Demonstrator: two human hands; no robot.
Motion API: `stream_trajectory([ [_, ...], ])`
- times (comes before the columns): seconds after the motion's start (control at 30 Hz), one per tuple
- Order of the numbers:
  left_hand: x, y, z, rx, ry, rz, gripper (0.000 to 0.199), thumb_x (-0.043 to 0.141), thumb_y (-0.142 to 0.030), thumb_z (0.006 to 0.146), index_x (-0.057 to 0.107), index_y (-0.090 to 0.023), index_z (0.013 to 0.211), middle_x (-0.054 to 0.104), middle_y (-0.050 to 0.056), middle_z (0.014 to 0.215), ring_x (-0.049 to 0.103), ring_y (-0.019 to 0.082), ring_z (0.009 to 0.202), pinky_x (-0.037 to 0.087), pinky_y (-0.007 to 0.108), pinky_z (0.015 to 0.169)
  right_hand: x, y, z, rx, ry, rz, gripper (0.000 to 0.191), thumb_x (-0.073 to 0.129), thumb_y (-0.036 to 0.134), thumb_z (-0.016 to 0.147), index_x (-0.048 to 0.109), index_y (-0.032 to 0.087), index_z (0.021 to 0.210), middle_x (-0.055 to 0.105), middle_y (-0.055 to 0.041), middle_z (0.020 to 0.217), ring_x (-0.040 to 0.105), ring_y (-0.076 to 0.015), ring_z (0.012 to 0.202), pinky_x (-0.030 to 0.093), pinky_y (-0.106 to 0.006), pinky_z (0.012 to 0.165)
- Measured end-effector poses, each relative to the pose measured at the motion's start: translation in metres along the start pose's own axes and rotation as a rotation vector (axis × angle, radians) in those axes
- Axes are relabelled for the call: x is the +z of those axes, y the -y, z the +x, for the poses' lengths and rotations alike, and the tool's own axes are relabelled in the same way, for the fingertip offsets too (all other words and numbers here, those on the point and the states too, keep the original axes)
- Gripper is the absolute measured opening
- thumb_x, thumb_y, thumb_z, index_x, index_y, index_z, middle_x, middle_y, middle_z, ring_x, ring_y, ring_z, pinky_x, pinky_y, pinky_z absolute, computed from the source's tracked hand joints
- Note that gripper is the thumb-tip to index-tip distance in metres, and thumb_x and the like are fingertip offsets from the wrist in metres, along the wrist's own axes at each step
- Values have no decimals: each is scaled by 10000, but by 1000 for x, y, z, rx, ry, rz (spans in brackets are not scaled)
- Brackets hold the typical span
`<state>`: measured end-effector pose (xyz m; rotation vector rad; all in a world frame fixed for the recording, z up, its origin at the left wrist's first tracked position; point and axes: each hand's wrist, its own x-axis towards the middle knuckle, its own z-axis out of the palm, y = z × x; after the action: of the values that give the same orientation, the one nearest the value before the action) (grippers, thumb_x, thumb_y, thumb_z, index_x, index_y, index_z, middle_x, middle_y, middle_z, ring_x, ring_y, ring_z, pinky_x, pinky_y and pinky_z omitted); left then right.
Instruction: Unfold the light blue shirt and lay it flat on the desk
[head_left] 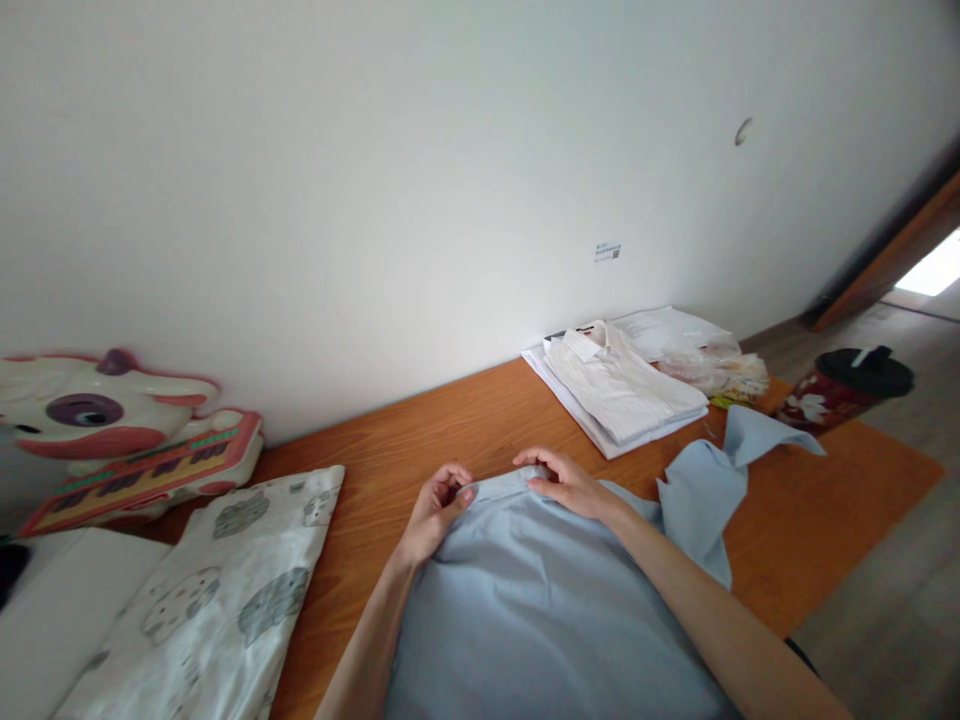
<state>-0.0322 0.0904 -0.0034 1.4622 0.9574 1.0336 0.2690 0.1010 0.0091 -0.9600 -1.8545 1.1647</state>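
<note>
A light blue shirt (pixel 540 600) lies spread before me, its collar band toward the wall and its body running down out of the picture. My left hand (pixel 439 510) pinches the left end of the collar edge between thumb and curled fingers. At the right end, my right hand (pixel 566 485) grips the same edge with the thumb below. One blue sleeve (pixel 705 500) trails off to the right, crumpled on the wooden table (pixel 390 440). My forearms cover part of the shirt's sides.
Folded white shirts (pixel 622 380) and a plastic bag (pixel 712 370) sit by the wall. A dark-lidded cup (pixel 847 385) stands at the right edge. On the left are a cow-shaped toy keyboard (pixel 150 450), a patterned cloth (pixel 247 590) and a white box (pixel 75 610).
</note>
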Motion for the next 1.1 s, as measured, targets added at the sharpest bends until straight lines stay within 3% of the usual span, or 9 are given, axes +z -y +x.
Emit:
stream_trajectory([
  [0.13, 3, 1, 0, -9, 26, 211, 297, 659, -492, 987, 711, -229, 1116, 685, 56, 988, 595, 208, 887, 448, 309, 807, 2, -1, 0, -30, 14, -47, 383, 659, 287, 947, 682, 277, 1329, 714, -56, 1326, 647, -265, 1231, 486, -420, 1084],
  [0.27, 6, 4, 2, 41, -6, 436, 361, 560, -517, 1036, 741, -220, 942, 694, 64, 938, 593, 239, 935, 436, 340, 859, 9, -2, 2, -58, -20, -195, 278, 508, 332, 1066, 743, 280, 1204, 753, -57, 1169, 664, -244, 1113, 482, -391, 1028],
  [0.4, 5, 5, 3, 14, 5, 266, 374, 554, -529, 1043, 677, -199, 915, 615, 13, 824, 521, 175, 776, 396, 287, 724, 12, -5, 3, -57, -35, -269, 180, 571, 314, 1025, 735, 240, 1038, 722, -54, 1022, 633, -230, 985, 461, -379, 956],
  [0.53, 1, 0, 5, 4, 26, 176, 344, 606, -493, 1027, 700, -211, 1201, 692, 54, 1102, 585, 190, 948, 438, 290, 847, 5, -9, 1, 6, -12, -15, 151, 641, 304, 930, 680, 240, 1062, 673, -34, 1053, 601, -214, 977, 449, -337, 883],
  [0.63, -3, -7, 4, -36, 51, 193, 363, 559, -483, 1045, 717, -212, 1229, 705, 80, 1159, 602, 210, 999, 457, 318, 897, -2, -13, 0, 39, 1, 133, 128, 644, 306, 885, 662, 251, 999, 631, -25, 975, 569, -210, 931, 432, -325, 829],
  [0.73, -6, -19, -1, -125, 137, 92, 339, 655, -426, 991, 698, -224, 1259, 696, 87, 1218, 617, 196, 970, 469, 304, 863, -6, -14, 0, 47, -35, 204, 90, 616, 320, 886, 643, 257, 944, 557, -10, 874, 500, -188, 803, 387, -308, 727],
  [0.87, -4, -37, -10, -235, 210, -115, 597, 825, -273, 818, 600, -261, 1371, 613, 101, 1404, 588, 119, 807, 431, 232, 688, -6, -10, 1, 40, -81, 249, 115, 616, 360, 920, 626, 246, 907, 499, 14, 800, 426, -168, 718, 336, -298, 669],
  [1.0, 0, -46, -13, -274, 277, -212, 562, 834, -256, 786, 630, -239, 1309, 644, 78, 1252, 569, 120, 822, 415, 216, 685, -5, -6, 0, 42, -119, 327, 201, 672, 371, 923, 656, 250, 1082, 582, -1, 916, 495, -170, 800, 363, -285, 712],
  [1.1, 3, -43, -12, -367, 290, -316, 418, 779, -420, 849, 680, -187, 1182, 606, 24, 910, 483, 108, 670, 358, 216, 586, -8, -4, -2, 47, -80, 387, 253, 668, 359, 906, 657, 247, 1132, 617, -14, 964, 505, -164, 766, 375, -281, 685],
])
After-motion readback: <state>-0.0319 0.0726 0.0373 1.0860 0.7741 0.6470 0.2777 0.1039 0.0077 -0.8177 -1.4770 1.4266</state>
